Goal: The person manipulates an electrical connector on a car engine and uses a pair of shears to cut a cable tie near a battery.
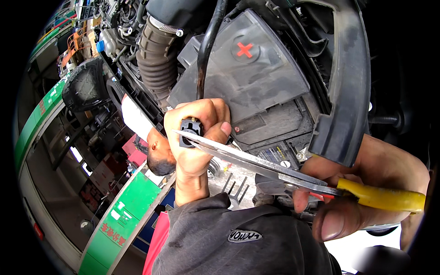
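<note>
My left hand [195, 137] is closed around a black plastic connector [190, 133]. A black cable [210, 50] runs down into the top of that fist. My right hand [376, 178] grips scissors with yellow handles [380, 196], fingers wrapped at the handle end. Their long metal blades [247, 160] lie nearly together and point left. In this picture the blade tips overlap the connector's face; whether they touch it I cannot tell. Behind both hands is a car's engine bay, with a dark battery [275, 130] beneath a grey cover [238, 68] bearing a red cross.
A ribbed air hose [156, 59] with a metal clamp stands left of the cover. A curved black plastic duct [346, 87] hangs close above my right hand. Another person's head [160, 160] is at the left, near green panels [128, 201]. Wheels lie on the floor below.
</note>
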A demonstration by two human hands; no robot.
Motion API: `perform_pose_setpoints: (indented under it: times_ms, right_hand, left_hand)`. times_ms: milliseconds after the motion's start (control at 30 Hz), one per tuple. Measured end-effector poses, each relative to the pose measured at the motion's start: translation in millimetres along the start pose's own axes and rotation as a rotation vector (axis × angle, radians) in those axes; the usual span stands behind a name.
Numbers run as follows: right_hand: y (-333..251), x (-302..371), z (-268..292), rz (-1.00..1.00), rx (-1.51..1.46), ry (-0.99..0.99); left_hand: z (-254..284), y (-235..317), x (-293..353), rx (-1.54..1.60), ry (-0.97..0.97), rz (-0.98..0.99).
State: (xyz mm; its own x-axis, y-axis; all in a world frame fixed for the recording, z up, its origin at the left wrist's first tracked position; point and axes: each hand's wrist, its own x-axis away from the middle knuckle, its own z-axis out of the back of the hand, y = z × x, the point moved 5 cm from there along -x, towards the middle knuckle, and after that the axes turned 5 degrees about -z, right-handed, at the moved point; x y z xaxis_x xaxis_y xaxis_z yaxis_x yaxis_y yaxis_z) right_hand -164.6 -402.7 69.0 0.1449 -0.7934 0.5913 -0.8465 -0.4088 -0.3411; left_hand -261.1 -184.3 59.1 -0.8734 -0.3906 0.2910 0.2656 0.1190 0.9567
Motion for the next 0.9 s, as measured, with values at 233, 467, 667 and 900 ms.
perform_pose_setpoints:
  times_ms: [233, 467, 667, 900]
  right_hand:
    - [-20, -16, -1, -0.499, 0.226, -0.188]
    - [-4, -10, 4, -0.176, 0.186, -0.222]
    - [-5, -13, 10, -0.496, -0.157, -0.218]
    - [-15, -8, -2, 0.023, 0.376, -0.216]
  left_hand:
    - [-1, 2, -2, 0.017, -0.008, 0.022]
    - [0, 1, -1, -0.019, -0.009, 0.014]
    - [-1, 0, -3, -0.009, 0.014, 0.01]
    - [1, 1, 0, -0.038, 0.004, 0.03]
